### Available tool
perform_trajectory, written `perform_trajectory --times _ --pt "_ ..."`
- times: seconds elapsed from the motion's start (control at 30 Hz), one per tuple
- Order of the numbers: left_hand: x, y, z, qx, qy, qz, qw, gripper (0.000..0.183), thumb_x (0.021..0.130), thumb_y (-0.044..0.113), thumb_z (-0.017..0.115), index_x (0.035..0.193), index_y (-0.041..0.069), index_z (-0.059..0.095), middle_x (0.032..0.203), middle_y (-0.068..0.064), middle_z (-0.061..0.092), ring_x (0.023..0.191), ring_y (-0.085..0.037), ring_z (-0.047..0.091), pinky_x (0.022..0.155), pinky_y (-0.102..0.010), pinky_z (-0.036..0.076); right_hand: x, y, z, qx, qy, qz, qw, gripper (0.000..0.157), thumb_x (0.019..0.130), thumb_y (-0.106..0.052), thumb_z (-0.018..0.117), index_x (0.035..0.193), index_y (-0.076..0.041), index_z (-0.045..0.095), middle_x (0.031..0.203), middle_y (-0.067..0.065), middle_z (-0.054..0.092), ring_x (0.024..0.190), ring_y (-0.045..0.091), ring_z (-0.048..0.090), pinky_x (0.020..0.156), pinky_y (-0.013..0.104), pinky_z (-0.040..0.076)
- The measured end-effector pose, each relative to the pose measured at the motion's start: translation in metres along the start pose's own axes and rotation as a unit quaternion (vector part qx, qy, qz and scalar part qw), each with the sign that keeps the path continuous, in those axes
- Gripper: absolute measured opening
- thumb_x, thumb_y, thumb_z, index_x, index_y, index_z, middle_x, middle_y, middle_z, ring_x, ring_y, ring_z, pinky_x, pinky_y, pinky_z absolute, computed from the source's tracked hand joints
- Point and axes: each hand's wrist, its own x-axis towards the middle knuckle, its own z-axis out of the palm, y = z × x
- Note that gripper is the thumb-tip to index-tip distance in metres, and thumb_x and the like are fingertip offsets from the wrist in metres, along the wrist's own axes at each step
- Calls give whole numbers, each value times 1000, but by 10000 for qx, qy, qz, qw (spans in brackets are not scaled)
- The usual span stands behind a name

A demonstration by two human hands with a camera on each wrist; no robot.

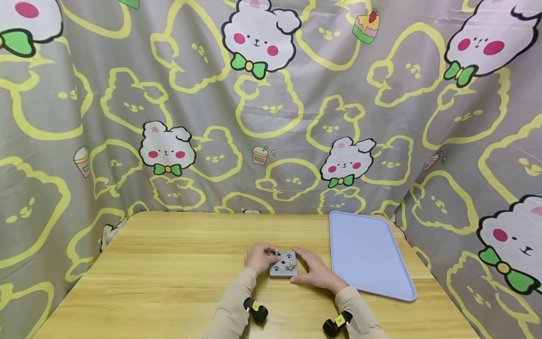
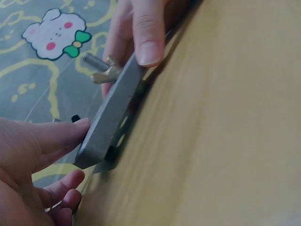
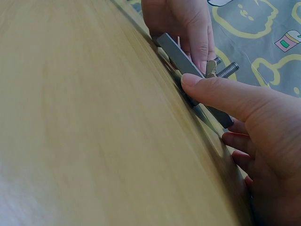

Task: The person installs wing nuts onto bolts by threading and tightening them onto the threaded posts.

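Observation:
A small grey metal plate (image 1: 277, 271) with several round holes is held between the two hands, low over the wooden table. A brass-coloured wing nut (image 1: 290, 266) sits on its top at the near right, on a threaded bolt (image 3: 229, 70). A second, thin upright piece (image 1: 276, 252) stands near the far left corner. The left hand (image 1: 258, 258) grips the plate's left side, thumb on top beside that upright piece. From the right, the right hand (image 1: 315, 270) holds the plate, thumb at the near edge and fingers along the far right side.
A pale blue tray (image 1: 368, 254) lies on the table (image 1: 169, 263) at the right. Behind the table hangs a grey curtain (image 1: 271, 183) with cartoon figures. Small black cameras (image 1: 256, 310) are strapped on both wrists over beige sleeves.

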Motion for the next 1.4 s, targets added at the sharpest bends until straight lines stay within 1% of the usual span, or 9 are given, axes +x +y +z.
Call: perform_trajectory --times 0.13,0.27,0.4,0.5,0.63,0.77,0.9,1.1,1.4 --pt "3 -2 -4 -109 -213 94 9997 17 75 22 82 88 12 75 94 -5 73 92 -23 62 85 -41 46 0 -1 0 22 -40 46 10000 92 79 -51 75 152 -15 33 158 21 27 146 47 21 114 69 17" --pt "3 -4 -7 -360 -360 177 9985 23 75 19 82 95 10 75 99 -9 72 96 -27 62 88 -43 48 0 -2 0 25 -21 14 10000 93 78 -50 76 152 -13 33 158 21 28 145 47 22 113 70 18" --pt "-1 -6 -8 -780 -291 41 9965 34 75 14 82 105 5 68 110 -16 67 104 -32 61 94 -48 49 0 -2 0 -19 -19 20 10000 93 78 -50 76 152 -13 33 158 22 29 145 48 23 113 69 19" --pt "-4 -7 -8 -909 -158 -27 9957 33 74 13 82 100 2 65 106 -16 66 100 -30 61 89 -44 51 0 -2 -1 0 -8 62 10000 93 78 -51 76 152 -14 32 158 21 27 145 47 22 114 69 18" --pt "-9 -6 -10 -699 -83 155 9974 25 73 14 82 91 4 69 96 -12 64 90 -24 57 80 -36 47 1 -3 -3 54 68 62 9999 93 78 -49 77 152 -13 33 158 22 27 145 48 21 113 70 17" --pt "-12 -6 -9 -473 -50 263 9985 21 74 15 81 91 6 72 98 -11 65 93 -25 54 84 -38 44 1 -3 -3 51 58 31 10000 93 78 -48 77 152 -11 33 157 23 28 145 47 22 114 69 17" --pt "-14 -5 -8 -362 -36 193 9992 21 74 14 81 93 7 73 102 -13 66 98 -27 54 88 -43 43 1 -3 -1 32 13 -15 10000 93 79 -48 76 152 -10 32 157 24 29 145 47 22 114 69 17" --pt "-14 1 -8 -327 -41 38 9994 24 75 16 81 97 10 73 105 -15 65 97 -27 56 84 -43 45 1 -4 -1 65 30 7 10000 93 79 -47 77 151 -10 33 157 24 29 145 47 23 114 69 18" --pt "-11 4 -2 14 74 -160 9998 24 75 23 81 96 15 74 106 -12 65 101 -30 55 84 -47 42 1 -4 -1 41 17 -18 10000 93 79 -47 76 151 -9 33 157 24 29 145 47 22 114 69 17"
